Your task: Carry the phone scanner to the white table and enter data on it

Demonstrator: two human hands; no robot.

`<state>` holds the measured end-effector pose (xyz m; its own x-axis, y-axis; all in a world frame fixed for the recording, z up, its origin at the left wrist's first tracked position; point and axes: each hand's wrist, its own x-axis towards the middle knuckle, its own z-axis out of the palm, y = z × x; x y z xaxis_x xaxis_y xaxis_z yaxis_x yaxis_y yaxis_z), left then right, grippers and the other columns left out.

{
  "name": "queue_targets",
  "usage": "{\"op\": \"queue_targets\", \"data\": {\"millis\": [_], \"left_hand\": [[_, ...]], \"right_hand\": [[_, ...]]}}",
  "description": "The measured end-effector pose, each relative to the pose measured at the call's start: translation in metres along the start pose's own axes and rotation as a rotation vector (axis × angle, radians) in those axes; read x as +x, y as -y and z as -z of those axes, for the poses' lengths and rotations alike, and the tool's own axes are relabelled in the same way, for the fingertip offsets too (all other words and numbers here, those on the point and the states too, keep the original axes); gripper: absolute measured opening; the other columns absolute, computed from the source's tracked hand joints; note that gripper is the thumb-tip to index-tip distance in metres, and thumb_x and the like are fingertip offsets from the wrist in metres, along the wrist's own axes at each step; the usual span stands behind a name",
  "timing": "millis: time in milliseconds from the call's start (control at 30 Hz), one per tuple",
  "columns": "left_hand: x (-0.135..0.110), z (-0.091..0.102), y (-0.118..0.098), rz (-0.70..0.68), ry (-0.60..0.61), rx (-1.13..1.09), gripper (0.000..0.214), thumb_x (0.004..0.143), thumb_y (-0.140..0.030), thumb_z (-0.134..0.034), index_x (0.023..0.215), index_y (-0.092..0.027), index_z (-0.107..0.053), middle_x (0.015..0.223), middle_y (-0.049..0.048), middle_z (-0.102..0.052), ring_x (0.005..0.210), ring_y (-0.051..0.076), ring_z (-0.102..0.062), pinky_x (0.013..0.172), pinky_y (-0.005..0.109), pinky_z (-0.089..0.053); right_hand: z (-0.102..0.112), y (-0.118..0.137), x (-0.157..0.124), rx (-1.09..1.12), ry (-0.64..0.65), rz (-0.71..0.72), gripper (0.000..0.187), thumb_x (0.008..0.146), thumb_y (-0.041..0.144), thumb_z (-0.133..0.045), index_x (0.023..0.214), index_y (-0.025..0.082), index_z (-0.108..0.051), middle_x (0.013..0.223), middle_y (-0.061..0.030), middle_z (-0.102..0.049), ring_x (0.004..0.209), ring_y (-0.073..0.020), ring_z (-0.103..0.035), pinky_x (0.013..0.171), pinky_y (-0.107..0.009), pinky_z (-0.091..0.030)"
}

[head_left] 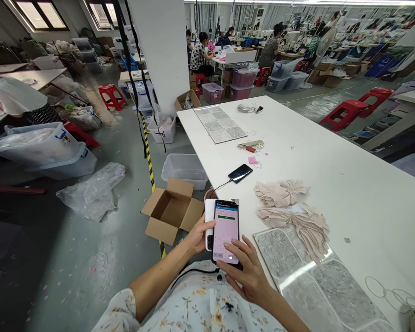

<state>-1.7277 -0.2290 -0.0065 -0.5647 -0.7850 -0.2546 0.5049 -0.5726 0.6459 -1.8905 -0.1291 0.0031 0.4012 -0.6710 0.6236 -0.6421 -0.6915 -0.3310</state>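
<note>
My left hand [198, 236] grips the left edge of a black smartphone [226, 221] with a lit screen, together with a white pack behind it. My right hand [246, 268] cradles the phone's bottom end, its thumb resting on the lower screen. The phone hangs just off the near left edge of a long white table [332, 152]. A dark cable runs from the phone's base across my floral sleeve. On the table just right of my hands lie two heaps of beige fabric pieces [290, 207] and a clear moulded tray [318, 281].
A second phone [240, 173] lies on the table on a cable. Further back is another moulded tray [220, 123]. An open cardboard box [171, 210] and clear plastic bins [184, 169] sit on the floor to the left. Other people work at distant tables.
</note>
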Motion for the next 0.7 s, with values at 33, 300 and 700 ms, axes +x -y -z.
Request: {"op": "queue_targets", "data": {"millis": [33,300,700], "left_hand": [[-0.0005,-0.0008,-0.0001,0.005,-0.002,-0.001,0.035,0.077,-0.024,-0.063,0.111,-0.017,-0.058,0.112,0.0120,-0.064,0.100,0.027,-0.061,0.084,0.039,-0.047],[-0.0022,-0.0021,0.0000,0.019,-0.025,-0.005,0.038,0.074,-0.025,-0.067,0.110,-0.018,-0.058,0.109,0.0110,-0.066,0.098,0.027,-0.061,0.083,0.038,-0.047],[-0.0001,0.0011,0.0022,0.023,-0.015,0.004,0.037,0.074,-0.026,-0.066,0.109,-0.017,-0.059,0.113,0.0122,-0.064,0.102,0.028,-0.060,0.082,0.038,-0.047]], "right_hand": [[-0.0003,0.0007,0.0010,-0.005,0.006,-0.001,0.031,0.081,0.011,-0.052,0.108,0.024,-0.059,0.131,-0.0065,-0.043,0.123,-0.0288,-0.039,0.103,-0.058,-0.030],[0.0027,0.0039,-0.0002,-0.020,-0.107,-0.043,0.029,0.079,0.007,-0.051,0.104,0.018,-0.059,0.127,-0.0113,-0.046,0.119,-0.0289,-0.044,0.101,-0.058,-0.034],[0.0000,0.0023,-0.0050,-0.029,-0.023,-0.058,0.033,0.082,0.009,-0.051,0.111,0.023,-0.058,0.132,-0.0090,-0.042,0.123,-0.0290,-0.039,0.101,-0.060,-0.031]]}}
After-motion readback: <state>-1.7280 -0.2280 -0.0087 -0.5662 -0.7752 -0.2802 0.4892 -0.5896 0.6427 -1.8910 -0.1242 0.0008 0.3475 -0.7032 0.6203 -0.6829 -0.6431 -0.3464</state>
